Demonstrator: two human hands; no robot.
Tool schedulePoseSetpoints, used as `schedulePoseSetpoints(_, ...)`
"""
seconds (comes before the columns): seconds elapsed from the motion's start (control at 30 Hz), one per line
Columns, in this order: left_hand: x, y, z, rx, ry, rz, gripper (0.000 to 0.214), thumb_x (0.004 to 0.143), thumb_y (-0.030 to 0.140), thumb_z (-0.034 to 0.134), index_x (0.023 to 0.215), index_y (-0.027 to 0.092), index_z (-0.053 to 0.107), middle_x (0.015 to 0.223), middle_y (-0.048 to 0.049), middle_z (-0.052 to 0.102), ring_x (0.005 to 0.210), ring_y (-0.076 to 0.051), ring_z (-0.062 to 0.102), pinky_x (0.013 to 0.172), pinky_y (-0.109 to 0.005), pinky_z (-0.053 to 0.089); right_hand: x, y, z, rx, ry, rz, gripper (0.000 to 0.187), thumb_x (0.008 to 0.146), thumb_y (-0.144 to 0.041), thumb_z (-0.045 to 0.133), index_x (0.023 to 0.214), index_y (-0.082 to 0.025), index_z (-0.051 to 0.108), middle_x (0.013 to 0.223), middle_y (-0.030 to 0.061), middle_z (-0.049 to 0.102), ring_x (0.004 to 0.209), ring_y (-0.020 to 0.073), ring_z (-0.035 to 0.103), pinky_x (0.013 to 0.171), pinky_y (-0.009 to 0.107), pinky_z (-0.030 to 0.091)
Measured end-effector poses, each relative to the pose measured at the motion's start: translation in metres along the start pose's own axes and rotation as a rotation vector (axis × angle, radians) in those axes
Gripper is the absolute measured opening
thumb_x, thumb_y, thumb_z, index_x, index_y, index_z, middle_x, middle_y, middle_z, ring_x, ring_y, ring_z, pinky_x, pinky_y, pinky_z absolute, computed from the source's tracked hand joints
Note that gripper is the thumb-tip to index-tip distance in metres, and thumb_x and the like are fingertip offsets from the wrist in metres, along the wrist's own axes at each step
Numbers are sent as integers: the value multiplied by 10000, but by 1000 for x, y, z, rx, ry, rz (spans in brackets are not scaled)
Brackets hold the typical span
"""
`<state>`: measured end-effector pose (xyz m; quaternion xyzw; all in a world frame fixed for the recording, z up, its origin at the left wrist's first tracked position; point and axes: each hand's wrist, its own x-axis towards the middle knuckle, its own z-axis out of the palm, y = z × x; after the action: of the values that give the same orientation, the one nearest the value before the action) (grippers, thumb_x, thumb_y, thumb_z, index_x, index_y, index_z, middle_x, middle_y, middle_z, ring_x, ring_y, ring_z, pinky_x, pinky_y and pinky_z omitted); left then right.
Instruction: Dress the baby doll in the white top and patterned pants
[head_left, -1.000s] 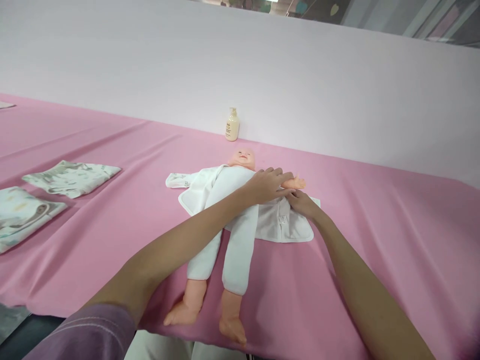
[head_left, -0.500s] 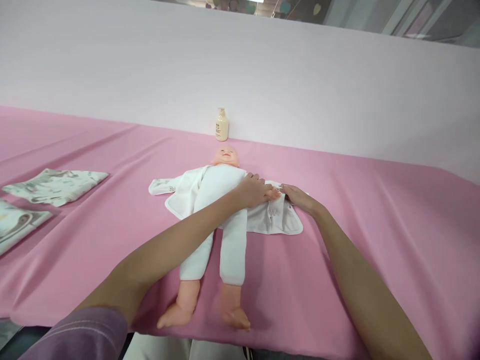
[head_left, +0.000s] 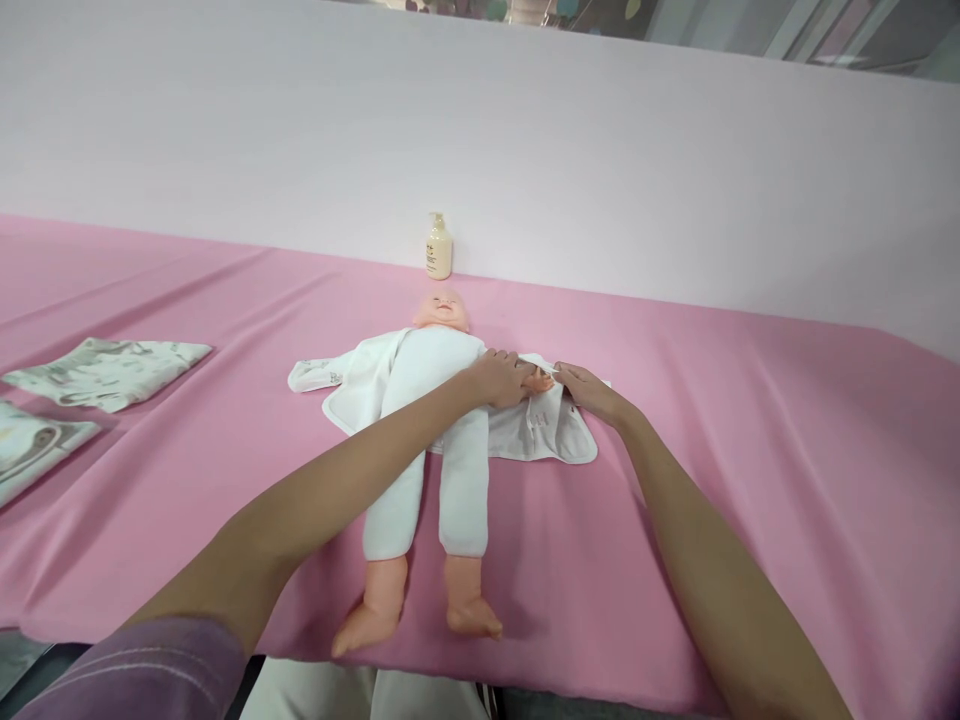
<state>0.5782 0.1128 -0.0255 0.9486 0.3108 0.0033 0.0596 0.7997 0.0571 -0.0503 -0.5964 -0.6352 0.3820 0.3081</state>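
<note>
1. At the near edge of the pink sheet (head_left: pixel 600 580), the feet of the doll (head_left: pixel 439 370) lie bare; it rests on its back, white-clothed legs toward the person.
2. Off to the left lie two patterned cloths (head_left: pixel 112 372), apparently folded, one nearer than the other and partly out of frame.
3. Under the doll's upper body a white jacket (head_left: pixel 577 437) is spread, its front open and unfastened.
4. The left hand (head_left: pixel 502 381) reaches across the doll and curls around its arm; the doll's hand (head_left: pixel 538 382) pokes out bare beyond the fingers.
5. The right hand (head_left: pixel 591 390), just beside it, seems to pinch the jacket's cloth between thumb and fingers.
6. The far-left sleeve (head_left: pixel 315 375) appears filled, so that side looks done; the opposite arm looks undressed at its end, and closing the front remains.
7. Beyond the doll's head, a pump bottle (head_left: pixel 439 250) stands upright near the wall (head_left: pixel 480 150).
</note>
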Motion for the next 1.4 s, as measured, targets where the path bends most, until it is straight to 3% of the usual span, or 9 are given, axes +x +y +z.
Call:
schedulePoseSetpoints(0.13,4,3,-10,-13,-91,-64,532,1091,447,343,1535,215,519,1595,-188,521,1455,-338,488,1196,-496,372,3,1,2,-14,24,-10,337,996,-479,508,791,-255,361,702,-45,373,627,140,352,539,257,307)
schedulePoseSetpoints(0.33,13,2,-18,-7,-179,-114,537,1088,396,360,1593,255,476,1601,-175,504,1419,-352,524,1143,-499,435,2,-3,-4,-85,38,-11,310,982,-421,525,777,-255,363,686,-41,414,615,142,389,557,271,315)
schedulePoseSetpoints(0.57,22,9,-12,48,-61,-172,500,1087,438,397,1352,130,688,1449,-213,630,1279,-339,643,1065,-431,486,0,-22,1,-346,66,-47,345,955,-379,564,725,-241,347,704,-27,422,662,151,379,583,297,282)
schedulePoseSetpoints(0.67,20,5,-15,73,0,-166,491,1043,512,505,1221,118,738,1333,-200,703,1245,-344,654,1065,-432,480,2,-27,8,-382,79,-45,368,948,-364,568,714,-238,313,692,-29,391,651,146,353,578,302,263)
schedulePoseSetpoints(0.77,11,-5,-18,124,75,-131,460,968,495,654,1236,128,725,1297,-179,721,1231,-341,644,1043,-428,485,3,-30,9,-414,106,-49,347,945,-352,567,717,-237,332,685,-30,415,648,147,366,580,303,269)
schedulePoseSetpoints(0.93,7,-15,-21,243,160,-132,446,919,320,739,1306,117,648,1303,-191,690,1200,-338,627,923,-391,511,3,-34,11,-480,157,-76,320,941,-320,557,714,-239,347,665,-31,462,636,150,396,594,307,275)
schedulePoseSetpoints(1.07,15,-9,-20,236,188,-126,460,908,209,719,1334,100,582,1299,-208,657,1131,-326,642,846,-378,508,6,-41,36,-504,233,-102,333,942,-318,566,704,-248,344,638,-27,482,613,156,407,602,320,271)
schedulePoseSetpoints(1.23,15,-13,-18,247,286,-118,508,884,4,552,1383,101,553,1370,-225,591,1200,-335,581,771,-363,486,8,-47,72,-451,352,-133,311,960,-361,581,752,-257,375,676,-13,564,612,166,467,590,321,281)
schedulePoseSetpoints(1.4,12,-36,-23,150,249,37,333,925,118,614,1243,193,675,1325,-151,630,1151,-309,597,832,-375,480,2,-51,67,-442,346,-124,262,996,-366,574,809,-257,427,733,-7,631,671,180,556,619,313,342)
